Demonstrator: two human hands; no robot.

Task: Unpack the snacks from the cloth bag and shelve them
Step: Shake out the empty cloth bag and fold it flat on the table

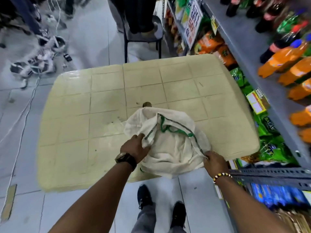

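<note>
The white cloth bag with green handles lies slumped at the near edge of the cream tiled table, partly overhanging it. My left hand grips a fold of its rim, and my right hand pinches the opposite rim. If I tug unevenly, I think the bag could slide off that edge and spill. I count one bag, two hands and one table, with no snacks showing inside. On the grey metal shelf right of the table are roughly five orange bottles, blurred.

cloth bag on table, shelves right
</note>
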